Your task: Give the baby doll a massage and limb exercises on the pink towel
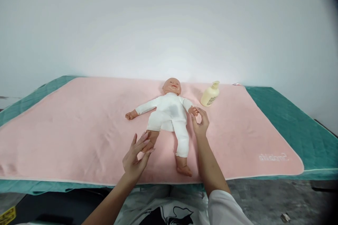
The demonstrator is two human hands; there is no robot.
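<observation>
A baby doll point(171, 110) in a white cloth suit lies on its back, its bald head away from me and its arms spread. A grey patch marks its chest. My right hand point(201, 121) pinches the doll's small hand point(193, 111) between thumb and fingers, at the doll's right-side arm as I see it. Around the doll's bare lower leg point(152, 137) at the left, my left hand point(136, 156) has its fingers spread, thumb apart, touching near the foot. The other foot point(184, 168) rests on the pink mat, toes toward me.
A pale yellow pump bottle point(210, 95) stands on the mat to the right of the doll. The pink mat point(79, 126) covers most of a table with a green quilted cover point(287, 119). A white wall point(169, 24) rises behind. A small object point(285, 217) lies on the grey floor.
</observation>
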